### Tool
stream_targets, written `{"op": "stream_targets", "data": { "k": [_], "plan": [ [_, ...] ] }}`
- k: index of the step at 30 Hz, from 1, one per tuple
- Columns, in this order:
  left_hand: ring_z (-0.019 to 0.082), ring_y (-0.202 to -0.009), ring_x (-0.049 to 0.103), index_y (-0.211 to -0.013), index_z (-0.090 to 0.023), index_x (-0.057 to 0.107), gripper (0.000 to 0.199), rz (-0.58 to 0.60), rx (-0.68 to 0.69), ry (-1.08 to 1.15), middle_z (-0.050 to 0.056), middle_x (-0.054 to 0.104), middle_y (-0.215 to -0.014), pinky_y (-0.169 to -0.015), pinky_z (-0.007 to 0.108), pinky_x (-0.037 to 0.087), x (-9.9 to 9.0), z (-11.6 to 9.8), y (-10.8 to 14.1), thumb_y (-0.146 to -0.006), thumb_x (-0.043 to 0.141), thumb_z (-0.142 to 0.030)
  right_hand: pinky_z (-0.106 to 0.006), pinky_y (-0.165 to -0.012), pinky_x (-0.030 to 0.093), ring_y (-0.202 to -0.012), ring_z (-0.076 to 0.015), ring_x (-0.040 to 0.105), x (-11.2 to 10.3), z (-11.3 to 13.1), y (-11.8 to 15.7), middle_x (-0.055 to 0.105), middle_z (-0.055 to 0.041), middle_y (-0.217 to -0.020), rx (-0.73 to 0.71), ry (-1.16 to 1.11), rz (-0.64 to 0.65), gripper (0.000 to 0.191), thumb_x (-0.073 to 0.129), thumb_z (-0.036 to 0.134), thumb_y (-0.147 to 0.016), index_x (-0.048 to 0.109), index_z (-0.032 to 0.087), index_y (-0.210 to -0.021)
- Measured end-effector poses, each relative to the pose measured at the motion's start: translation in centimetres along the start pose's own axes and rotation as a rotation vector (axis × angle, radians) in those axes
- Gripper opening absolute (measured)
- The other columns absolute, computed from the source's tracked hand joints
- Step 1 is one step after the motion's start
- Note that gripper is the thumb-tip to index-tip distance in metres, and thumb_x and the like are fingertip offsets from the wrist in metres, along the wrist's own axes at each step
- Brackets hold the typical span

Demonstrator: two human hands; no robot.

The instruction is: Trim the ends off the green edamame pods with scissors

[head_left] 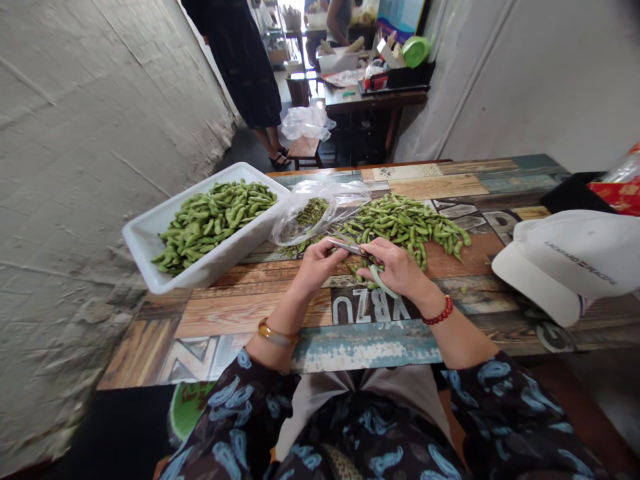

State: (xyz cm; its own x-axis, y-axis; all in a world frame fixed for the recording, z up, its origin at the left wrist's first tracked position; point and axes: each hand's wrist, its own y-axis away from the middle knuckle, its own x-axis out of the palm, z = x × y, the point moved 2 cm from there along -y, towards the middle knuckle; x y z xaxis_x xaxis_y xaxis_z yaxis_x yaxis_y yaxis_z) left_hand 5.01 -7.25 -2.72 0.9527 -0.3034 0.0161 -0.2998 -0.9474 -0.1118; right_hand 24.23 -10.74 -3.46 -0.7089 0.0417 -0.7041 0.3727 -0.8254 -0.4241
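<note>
Scissors with pale green handles [384, 283] are gripped in my right hand [395, 265], their blades pointing left toward my left hand. My left hand [319, 264] has its fingers pinched together by the blade tips; what it holds is too small to make out. Just beyond both hands lies a loose pile of green bean pods [400, 223]. To its left, a clear plastic bag [293, 230] holds small green trimmings [313, 212]. More pods [220, 217] fill much of a white tray [240, 257] at the left.
A white cap [575, 257] rests on the patterned wooden table [250, 310] at the right, by a red package [623, 190]. Walls flank both sides. Beyond the table are a standing person [245, 60], a small stool [304, 148] and a cluttered second table [375, 100].
</note>
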Motion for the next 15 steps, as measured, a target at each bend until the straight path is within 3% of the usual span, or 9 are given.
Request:
{"op": "stream_targets", "data": {
  "k": [9, 15],
  "plan": [
    [0.015, -0.072, 0.055, -0.082, -0.013, 0.071, 0.023, 0.02, 0.036, -0.247, 0.004, 0.065, -0.075, -0.07, 0.027, 0.042, -0.4, 0.2, -0.4, -0.078, 0.072, -0.036, -0.027, -0.067, 0.047, -0.071, -0.015, 0.059, -0.9, 0.6, 0.0, 0.064, -0.006, -0.099, 0.057, 0.131, 0.073, 0.033, 0.073, 0.027, -0.085, 0.065, 0.02, -0.116],
    [0.008, -0.06, 0.041, -0.066, -0.014, 0.058, 0.023, 0.006, 0.001, -0.268, -0.003, 0.049, -0.062, -0.058, 0.023, 0.031, -0.5, 0.1, -0.5, -0.073, 0.074, -0.03, -0.028, -0.072, 0.049, -0.079, -0.0184, 0.063, -1.2, -0.1, 0.2, 0.065, -0.0055, -0.092, 0.049, 0.173, 0.097, 0.03, 0.071, 0.033, -0.087, 0.067, 0.02, -0.114]
  ]
}}
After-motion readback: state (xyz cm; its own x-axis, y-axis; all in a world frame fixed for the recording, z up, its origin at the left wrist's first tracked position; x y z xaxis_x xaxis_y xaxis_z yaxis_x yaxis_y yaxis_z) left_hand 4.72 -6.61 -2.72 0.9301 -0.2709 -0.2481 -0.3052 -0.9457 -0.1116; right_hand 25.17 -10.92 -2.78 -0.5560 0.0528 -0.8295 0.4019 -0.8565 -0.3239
